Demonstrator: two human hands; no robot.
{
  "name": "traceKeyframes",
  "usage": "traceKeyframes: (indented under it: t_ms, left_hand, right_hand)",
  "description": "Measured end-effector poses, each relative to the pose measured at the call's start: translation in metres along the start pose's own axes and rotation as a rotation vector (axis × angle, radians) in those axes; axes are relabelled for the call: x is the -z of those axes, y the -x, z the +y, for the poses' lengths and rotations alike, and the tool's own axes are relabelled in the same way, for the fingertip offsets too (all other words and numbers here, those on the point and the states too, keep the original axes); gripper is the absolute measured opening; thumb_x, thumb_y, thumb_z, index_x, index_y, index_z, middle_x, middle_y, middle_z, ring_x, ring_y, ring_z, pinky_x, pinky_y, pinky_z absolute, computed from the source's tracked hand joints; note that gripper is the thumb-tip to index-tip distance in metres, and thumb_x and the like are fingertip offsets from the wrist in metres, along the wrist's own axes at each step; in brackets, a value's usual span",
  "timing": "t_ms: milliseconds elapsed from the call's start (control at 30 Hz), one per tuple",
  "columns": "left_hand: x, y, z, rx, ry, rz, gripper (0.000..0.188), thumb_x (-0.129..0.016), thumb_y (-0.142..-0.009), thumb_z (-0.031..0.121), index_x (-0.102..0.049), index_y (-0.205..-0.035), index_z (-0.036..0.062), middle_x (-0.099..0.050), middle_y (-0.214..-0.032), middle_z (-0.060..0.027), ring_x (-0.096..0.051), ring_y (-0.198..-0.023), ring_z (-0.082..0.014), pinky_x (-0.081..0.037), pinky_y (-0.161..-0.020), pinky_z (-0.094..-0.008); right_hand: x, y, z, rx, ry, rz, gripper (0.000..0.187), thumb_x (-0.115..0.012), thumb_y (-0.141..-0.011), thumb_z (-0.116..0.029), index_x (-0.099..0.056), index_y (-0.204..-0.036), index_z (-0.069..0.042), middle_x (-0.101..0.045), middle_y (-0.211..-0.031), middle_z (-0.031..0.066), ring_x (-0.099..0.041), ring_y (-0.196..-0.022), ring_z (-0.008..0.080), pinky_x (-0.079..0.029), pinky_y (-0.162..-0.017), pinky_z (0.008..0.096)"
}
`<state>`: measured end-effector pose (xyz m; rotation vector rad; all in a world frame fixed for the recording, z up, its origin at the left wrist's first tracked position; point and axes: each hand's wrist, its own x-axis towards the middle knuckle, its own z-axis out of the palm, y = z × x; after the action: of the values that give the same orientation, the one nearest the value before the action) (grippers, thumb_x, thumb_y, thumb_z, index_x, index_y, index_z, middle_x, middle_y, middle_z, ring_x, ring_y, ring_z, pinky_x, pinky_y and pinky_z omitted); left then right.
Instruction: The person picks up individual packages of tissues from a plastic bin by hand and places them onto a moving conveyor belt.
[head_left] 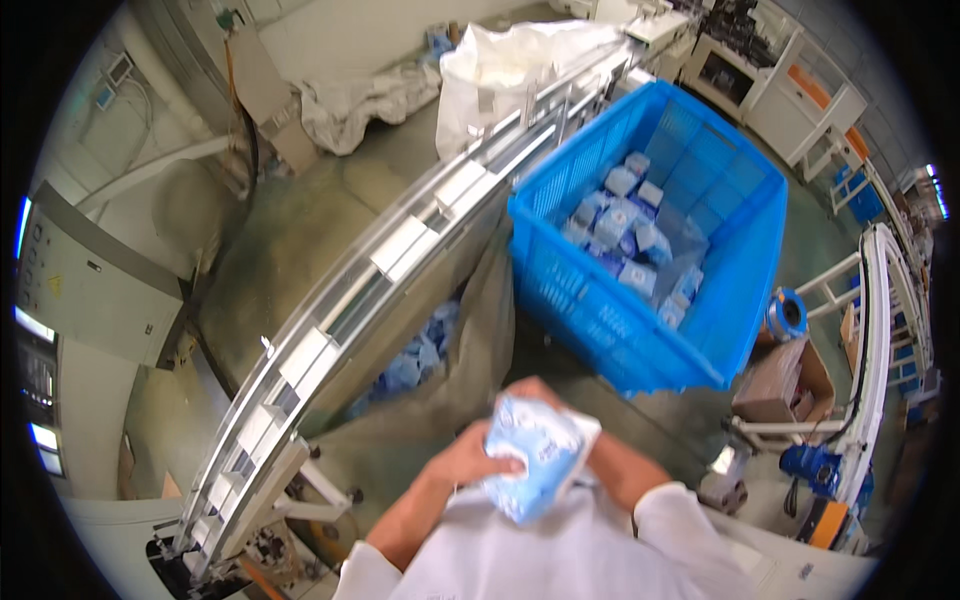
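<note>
A soft light-blue and white tissue pack (540, 450) is held up in front of my white-clothed body. My left hand (470, 458) grips its left side, with the thumb lying across the printed face. Behind the upper edge of the pack is my right hand (537, 391), closed against it; most of its fingers are hidden by the pack. Beyond my hands stands a large blue plastic crate (620, 340), with several small blue and white packs (615, 215) heaped inside.
A curved conveyor (345, 310) runs from lower left to the far top, carrying spaced white packs (405, 250). Beneath it, an open sack (480, 330) holds blue and white packs. A white bulk bag (480, 80) stands beyond. At right are a cardboard box (790, 385) and another conveyor frame (870, 400).
</note>
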<state>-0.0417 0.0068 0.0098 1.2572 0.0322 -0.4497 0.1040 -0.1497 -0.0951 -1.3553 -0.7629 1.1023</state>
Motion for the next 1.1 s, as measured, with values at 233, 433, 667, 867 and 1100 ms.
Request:
traceKeyframes:
  t_ms: [233,433,667,867,1100]
  left_hand:
    - [-0.041,-0.023,-0.054,-0.090,0.586,0.420,0.058,-0.067,-0.086,0.038,-0.047,-0.125,0.0001,-0.061,-0.111,-0.0074,-0.060,-0.098,-0.0175,-0.051,-0.084,-0.0354]
    - [-0.040,-0.016,-0.070,-0.153,0.525,0.793,0.044,-0.059,-0.093,0.036,-0.051,-0.118,0.0009,-0.061,-0.104,-0.0056,-0.061,-0.091,-0.0157,-0.052,-0.078,-0.0329]
    - [-0.051,-0.010,-0.065,-0.247,0.413,0.784,0.048,-0.060,-0.092,0.038,-0.051,-0.119,-0.0001,-0.061,-0.106,-0.0057,-0.058,-0.095,-0.0139,-0.049,-0.083,-0.0312]
    - [-0.041,-0.011,-0.070,-0.126,0.018,1.030,0.043,-0.056,-0.094,0.026,-0.045,-0.127,0.0005,-0.058,-0.113,-0.0087,-0.057,-0.100,-0.0168,-0.047,-0.088,-0.0318]
    - [-0.062,-0.057,-0.069,-0.335,0.654,0.878,0.024,-0.054,-0.095,0.018,-0.047,-0.115,0.0059,-0.054,-0.103,-0.0050,-0.054,-0.091,-0.0117,-0.046,-0.080,-0.0269]
  right_hand:
    - [0.002,0.052,-0.005,-0.137,-0.453,0.599,0.027,-0.059,-0.091,-0.030,-0.065,-0.104,-0.007,-0.066,-0.093,0.0053,-0.062,-0.086,0.0160,-0.050,-0.076,0.0299]
    - [0.017,0.080,-0.095,0.199,-0.109,0.859,0.023,-0.052,-0.096,-0.017,-0.059,-0.110,0.000,-0.064,-0.092,0.0061,-0.060,-0.076,0.0102,-0.049,-0.060,0.0237]
    - [-0.007,0.082,-0.072,-0.067,-0.627,0.291,0.039,-0.049,-0.098,-0.029,-0.050,-0.126,-0.001,-0.059,-0.112,0.0052,-0.056,-0.101,0.0126,-0.045,-0.089,0.0280]
    - [-0.039,0.079,-0.096,0.127,0.053,0.367,0.068,-0.075,-0.073,-0.007,-0.040,-0.130,-0.001,-0.059,-0.112,0.0087,-0.057,-0.106,0.0156,-0.046,-0.091,0.0312]
    - [-0.064,0.034,-0.058,0.304,0.408,0.521,0.032,-0.054,-0.078,-0.002,-0.056,-0.109,-0.006,-0.063,-0.105,0.0139,-0.063,-0.093,0.0314,-0.050,-0.079,0.0377]
